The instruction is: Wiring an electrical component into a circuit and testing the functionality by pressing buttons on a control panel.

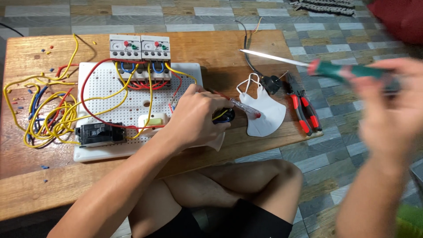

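My left hand rests on the right part of a white perforated board and grips a small black part with a yellow wire. My right hand, blurred, is raised at the right and holds a screwdriver with a green and red handle, its long metal shaft pointing left above the table. On the board sit two grey relays with red and green buttons, a black breaker and a pale switch, joined by red, yellow and blue wires.
A bundle of loose yellow, red and blue wires lies at the table's left. A white face mask, a clear-handled tester screwdriver, a black plug and red-handled pliers lie near the wooden table's right edge. My crossed legs are below.
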